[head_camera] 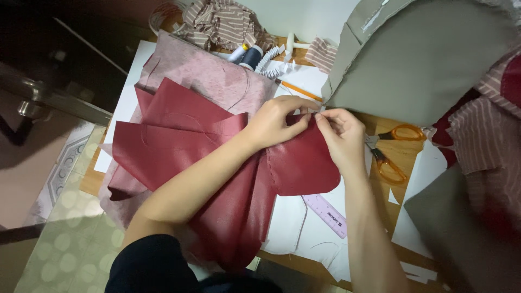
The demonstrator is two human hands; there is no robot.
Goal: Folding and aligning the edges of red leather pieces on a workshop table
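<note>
Fabric in hand: a rounded piece of dark red satin-like cloth, lying on the white paper sheets at the middle of the wooden table; its top edge is lifted where both hands meet.
Left hand: the left hand comes in over the red cloth, thumb and fingers closed in a pinch on the cloth's upper edge.
Right hand: the right hand sits just right of the left, touching it, fingertips also pinched shut on the same edge; whether a pin or needle is between them is too small to tell.
Doing it well: in my judgement the edge wants to stay flat and evenly tensioned between the two pinches, with the layers lined up before anything is fixed, since slippery cloth like this creeps easily.
Left of the red cloth: more dark red fabric panels fan out, lying over a pale pink mottled fabric.
Right of the red cloth: orange-handled scissors lie near, blades towards the hands.
Below the red cloth: a lilac plastic ruler rests on the paper.
Beyond the red cloth: thread spools, an orange pencil, and a heap of brown striped fabric.
Far right: a large grey-green fabric piece.
</note>
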